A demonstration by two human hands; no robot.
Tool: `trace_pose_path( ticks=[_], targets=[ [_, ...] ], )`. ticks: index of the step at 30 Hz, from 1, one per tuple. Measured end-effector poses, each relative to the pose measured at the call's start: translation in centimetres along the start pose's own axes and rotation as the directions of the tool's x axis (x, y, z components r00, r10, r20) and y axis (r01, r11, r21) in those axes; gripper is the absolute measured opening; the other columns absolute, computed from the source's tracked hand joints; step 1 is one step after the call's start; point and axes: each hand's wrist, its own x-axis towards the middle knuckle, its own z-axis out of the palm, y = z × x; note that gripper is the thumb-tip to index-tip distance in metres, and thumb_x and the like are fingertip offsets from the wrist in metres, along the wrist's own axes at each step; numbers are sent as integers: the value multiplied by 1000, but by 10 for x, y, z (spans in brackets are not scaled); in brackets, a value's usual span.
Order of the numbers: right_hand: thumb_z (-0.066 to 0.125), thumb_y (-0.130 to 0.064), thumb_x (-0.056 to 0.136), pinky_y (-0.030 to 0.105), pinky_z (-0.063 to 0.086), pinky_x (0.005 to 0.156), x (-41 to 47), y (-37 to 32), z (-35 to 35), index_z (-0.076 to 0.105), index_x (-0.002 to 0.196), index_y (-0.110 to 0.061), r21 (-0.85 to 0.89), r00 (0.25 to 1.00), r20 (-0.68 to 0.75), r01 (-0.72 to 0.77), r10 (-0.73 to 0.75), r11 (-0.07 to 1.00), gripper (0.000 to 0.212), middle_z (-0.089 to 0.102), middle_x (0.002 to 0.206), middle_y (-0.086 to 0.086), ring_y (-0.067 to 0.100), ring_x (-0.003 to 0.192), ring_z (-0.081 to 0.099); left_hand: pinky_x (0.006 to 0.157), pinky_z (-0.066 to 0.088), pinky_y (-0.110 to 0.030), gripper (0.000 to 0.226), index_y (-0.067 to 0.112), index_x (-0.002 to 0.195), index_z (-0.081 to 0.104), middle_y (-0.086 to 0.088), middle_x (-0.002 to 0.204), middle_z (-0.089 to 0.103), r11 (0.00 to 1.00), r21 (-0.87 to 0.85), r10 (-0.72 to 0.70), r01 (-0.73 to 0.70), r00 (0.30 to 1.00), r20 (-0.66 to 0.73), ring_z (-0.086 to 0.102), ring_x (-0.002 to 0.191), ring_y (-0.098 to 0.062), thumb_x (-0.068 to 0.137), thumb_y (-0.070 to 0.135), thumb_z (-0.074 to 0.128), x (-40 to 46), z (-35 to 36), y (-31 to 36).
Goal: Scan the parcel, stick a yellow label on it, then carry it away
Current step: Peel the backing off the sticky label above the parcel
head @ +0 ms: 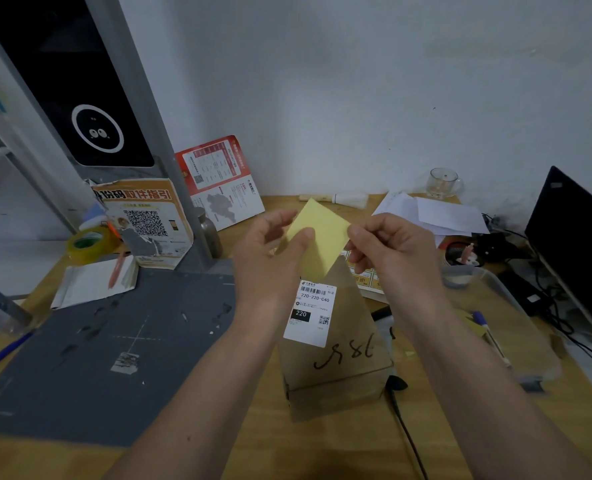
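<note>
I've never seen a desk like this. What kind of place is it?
Probably a parcel pickup shop: a cardboard parcel with a shipping label, a scanning machine, and a pickup poster.

Both forearms reach forward, bare, converging toward the middle. Left hand point(274, 258) raised, palm turned inward, thumb pressed against the yellow label point(317, 237) at its left edge, fingers curled loosely behind it. Right hand point(391, 251) level with the left, just beside it, pinching the label's right edge between thumb and forefinger; remaining fingers folded. Wrists straight, hands apart, label spanning between.
</note>
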Motion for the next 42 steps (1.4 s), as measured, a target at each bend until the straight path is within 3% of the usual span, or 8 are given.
trace_pose_path(
  ticks=[7,10,14,18,24,28,33,42],
  targets=[
    [59,0,84,23,50,55,-4,-1,-1,66,71,0,-91,970,237,-30,50,995,15,66,63,8,13,58,58,62,44,0,30,39,83,62,27,80,61,999,21,24,-24,1000,-2,54,73,25,89,10,61,0,0,0],
    [62,-9,86,24,50,57,-4,-4,-1,67,71,-5,-95,949,310,-36,64,995,17,66,63,7,13,59,59,64,43,-1,31,37,81,62,23,80,63,998,43,49,-52,997,65,55,72,21,91,8,58,-1,-1,1],
    [64,-15,86,25,47,54,-2,-3,0,66,74,-10,-13,962,264,-72,73,997,13,58,74,14,19,65,54,61,40,2,25,28,83,66,15,81,66,998,23,52,-56,986,159,56,69,15,93,8,55,-4,0,5],
    [63,-11,86,23,44,49,-1,-2,-1,65,70,-10,48,956,271,-126,109,991,16,59,63,5,14,56,52,60,40,1,17,23,89,68,15,84,65,1000,18,1,-4,979,204,54,69,17,93,13,55,-4,1,5],
    [64,-10,85,20,45,47,-3,1,0,64,74,-2,23,982,171,-83,78,996,14,56,71,15,19,63,51,72,36,-14,22,47,82,62,8,107,56,971,215,90,-105,993,76,48,96,-5,84,26,68,-6,2,5],
    [65,-6,83,18,46,46,-4,0,2,65,79,1,30,996,83,-48,45,998,8,58,73,16,17,63,53,69,45,-7,21,37,92,70,7,100,62,981,161,82,-107,985,153,54,79,2,85,17,68,-9,4,4],
    [63,-2,85,19,50,48,-5,1,0,65,81,1,82,996,67,-59,54,995,5,63,71,12,12,58,58,72,46,-3,26,25,109,69,1,111,67,991,120,38,-66,974,221,62,92,0,89,10,63,-13,8,2],
    [66,-15,85,26,56,58,-5,1,-1,71,83,-3,163,993,74,-107,96,981,13,70,72,14,21,63,66,78,50,-8,28,24,107,72,4,106,72,1000,6,28,-31,969,244,66,95,-1,90,6,59,-16,8,4]
  ],
)
